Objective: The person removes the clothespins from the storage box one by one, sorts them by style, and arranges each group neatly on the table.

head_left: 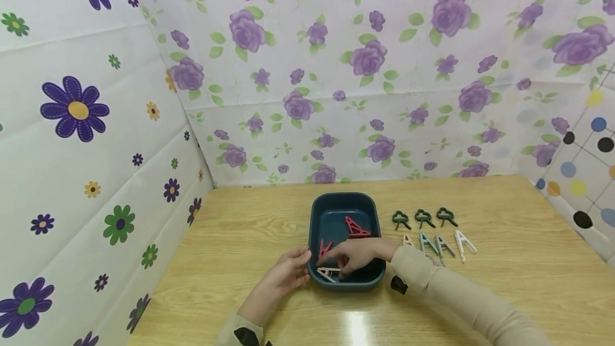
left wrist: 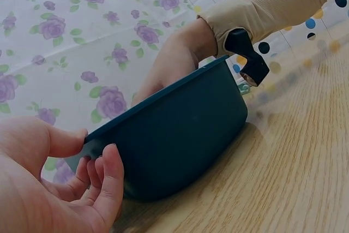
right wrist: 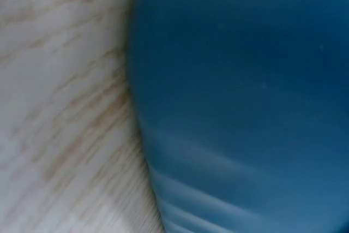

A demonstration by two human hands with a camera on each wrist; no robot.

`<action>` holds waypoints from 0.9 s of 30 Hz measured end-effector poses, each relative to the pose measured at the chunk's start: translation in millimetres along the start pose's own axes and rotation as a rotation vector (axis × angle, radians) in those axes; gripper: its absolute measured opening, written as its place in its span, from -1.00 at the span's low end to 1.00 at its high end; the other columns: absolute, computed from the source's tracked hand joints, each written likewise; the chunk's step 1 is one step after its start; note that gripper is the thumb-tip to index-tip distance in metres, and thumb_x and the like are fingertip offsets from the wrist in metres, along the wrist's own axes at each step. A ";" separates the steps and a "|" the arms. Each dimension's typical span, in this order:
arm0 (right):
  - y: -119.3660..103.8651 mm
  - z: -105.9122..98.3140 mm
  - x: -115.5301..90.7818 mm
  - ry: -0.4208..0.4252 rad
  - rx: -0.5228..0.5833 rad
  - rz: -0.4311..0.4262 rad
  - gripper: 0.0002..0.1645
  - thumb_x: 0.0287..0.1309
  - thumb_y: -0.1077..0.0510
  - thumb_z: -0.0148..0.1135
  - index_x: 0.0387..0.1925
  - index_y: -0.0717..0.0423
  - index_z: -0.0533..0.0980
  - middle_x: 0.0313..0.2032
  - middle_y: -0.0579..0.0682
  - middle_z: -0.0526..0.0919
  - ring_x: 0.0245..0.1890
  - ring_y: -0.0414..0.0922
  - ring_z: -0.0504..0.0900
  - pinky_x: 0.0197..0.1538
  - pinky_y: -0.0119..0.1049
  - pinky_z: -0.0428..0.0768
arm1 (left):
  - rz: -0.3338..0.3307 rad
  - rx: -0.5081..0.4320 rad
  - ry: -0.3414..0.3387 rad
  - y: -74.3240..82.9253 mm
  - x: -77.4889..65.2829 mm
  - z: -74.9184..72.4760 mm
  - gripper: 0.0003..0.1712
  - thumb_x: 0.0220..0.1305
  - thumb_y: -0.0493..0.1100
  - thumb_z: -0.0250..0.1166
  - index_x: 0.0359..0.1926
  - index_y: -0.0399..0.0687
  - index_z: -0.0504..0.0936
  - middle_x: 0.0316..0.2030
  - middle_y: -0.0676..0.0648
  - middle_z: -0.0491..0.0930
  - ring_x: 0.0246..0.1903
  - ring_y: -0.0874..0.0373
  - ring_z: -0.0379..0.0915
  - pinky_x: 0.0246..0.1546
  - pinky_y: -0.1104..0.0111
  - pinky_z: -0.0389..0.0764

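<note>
A dark blue plastic bin [head_left: 343, 201] sits on the table with several clips in it. My left hand [head_left: 287, 270] grips its left rim, thumb over the edge and fingers against the outer wall [left wrist: 180, 135]. Inside the bin, my right hand [head_left: 357, 254] reaches down with index finger and thumb spread apart around a white clip [head_left: 326, 273] near the front left corner. A pink clip [head_left: 324, 249] lies just beyond the index finger, and red clips [head_left: 355, 227] lie farther back. The right wrist view holds only the bin's outer wall [right wrist: 240, 91].
Right of the bin, three dark green clips [head_left: 424, 219] form a back row. In front of them stands a row of peach, teal, grey and white clips [head_left: 465, 243], partly behind the right sleeve. Flowered cloth walls [head_left: 298, 105] enclose the wooden table [head_left: 250, 228].
</note>
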State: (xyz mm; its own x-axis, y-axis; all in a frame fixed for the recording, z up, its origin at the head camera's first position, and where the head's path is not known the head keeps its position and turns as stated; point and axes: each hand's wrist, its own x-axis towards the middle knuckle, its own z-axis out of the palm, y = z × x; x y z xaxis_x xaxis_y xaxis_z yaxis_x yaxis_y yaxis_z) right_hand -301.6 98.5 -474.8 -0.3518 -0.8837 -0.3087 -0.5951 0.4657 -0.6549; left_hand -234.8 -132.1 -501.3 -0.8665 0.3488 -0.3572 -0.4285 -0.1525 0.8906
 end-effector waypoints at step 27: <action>2.3 0.6 -13.0 0.205 -0.110 0.113 -0.73 0.08 0.25 0.33 -0.13 0.01 0.60 -0.58 -0.24 0.56 -0.61 -0.39 0.45 -0.49 -0.52 0.43 | -0.014 0.000 0.027 -0.7 -2.5 1.0 -0.71 0.41 -0.10 0.14 0.01 -0.19 0.42 -0.46 0.09 0.51 -0.48 0.32 0.42 -0.39 0.54 0.55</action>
State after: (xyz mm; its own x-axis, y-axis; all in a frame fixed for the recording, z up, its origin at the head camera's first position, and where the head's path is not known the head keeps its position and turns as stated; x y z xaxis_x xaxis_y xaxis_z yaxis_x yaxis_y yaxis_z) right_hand -297.9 111.0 -472.7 -0.5529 -0.8032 -0.2220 -0.6148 0.5730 -0.5419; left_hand -232.1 -132.0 -500.7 -0.8668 0.3260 -0.3772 -0.4408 -0.1475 0.8854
